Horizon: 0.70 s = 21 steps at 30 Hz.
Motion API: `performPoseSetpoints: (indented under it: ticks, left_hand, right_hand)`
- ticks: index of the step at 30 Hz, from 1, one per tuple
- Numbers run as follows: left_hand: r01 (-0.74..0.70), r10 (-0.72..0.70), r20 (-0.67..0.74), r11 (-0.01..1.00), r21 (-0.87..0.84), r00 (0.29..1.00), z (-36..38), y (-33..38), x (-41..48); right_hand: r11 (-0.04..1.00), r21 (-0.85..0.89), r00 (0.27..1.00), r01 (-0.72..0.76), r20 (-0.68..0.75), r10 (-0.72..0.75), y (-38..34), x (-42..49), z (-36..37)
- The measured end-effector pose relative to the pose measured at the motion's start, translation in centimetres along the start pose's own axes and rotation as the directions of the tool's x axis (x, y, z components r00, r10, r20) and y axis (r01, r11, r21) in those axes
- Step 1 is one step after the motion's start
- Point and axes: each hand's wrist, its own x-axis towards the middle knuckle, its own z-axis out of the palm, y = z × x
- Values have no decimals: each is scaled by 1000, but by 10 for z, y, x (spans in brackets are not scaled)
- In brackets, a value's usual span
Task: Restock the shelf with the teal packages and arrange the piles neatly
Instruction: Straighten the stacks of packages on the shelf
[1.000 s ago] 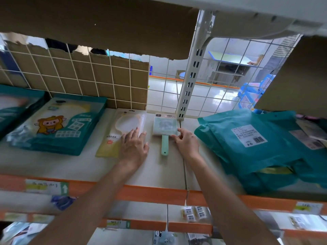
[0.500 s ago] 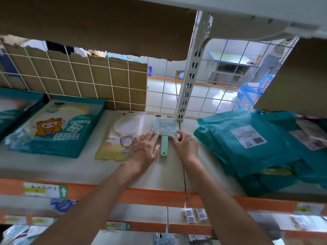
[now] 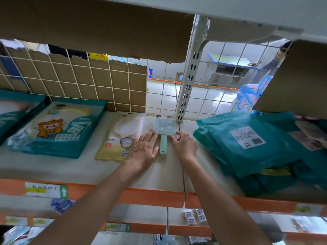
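I judged this a tidying step: I was squaring the small mint pack (image 3: 164, 127) at the back of the shelf (image 3: 53, 168) and had not yet restocked anything. The pack lay flat at 12 o'clock from my hands, just before the post (image 3: 187, 85), its handle pointing back at me between them.

My left hand (image 3: 145, 149) lay flat at the pack's 8 o'clock, fingers straight and together, tips touching its left edge, palm over a corner of the yellow pack (image 3: 122, 137). My right hand (image 3: 185, 147) sat at its 4 o'clock, fingers bent at the lower right corner; pinching or only nudging, I could not tell. Both forearms reached up from 6 o'clock.

The loose teal pile (image 3: 247, 144) slumped at 3 o'clock, well apart; a neater teal stack (image 3: 58, 131) sat at 9 o'clock. Next, I reckoned, came letting go and swinging right to straighten that pile.
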Motion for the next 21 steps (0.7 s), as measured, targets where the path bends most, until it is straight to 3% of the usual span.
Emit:
performPoseSetpoints:
  ticks: [8,11,16,21]
  left_hand:
    - [51,-53,-31,997,-57,998,-9,2,-3]
    - [52,-56,-66,997,-58,996,-18,3,-4]
    - [29,-31,-106,999,-19,994,-36,4,-3]
    - [-3,5,-63,1000,23,998,-40,12,-5]
  right_hand:
    - [993,117,999,7,50,-13,2,-4,-9]
    - [986,143,996,80,-40,-75,6,-10,-16]
    - [937,-123,943,328,-22,-333,13,-17,-35]
    - [876,-313,924,366,12,-382,22,-27,-50]
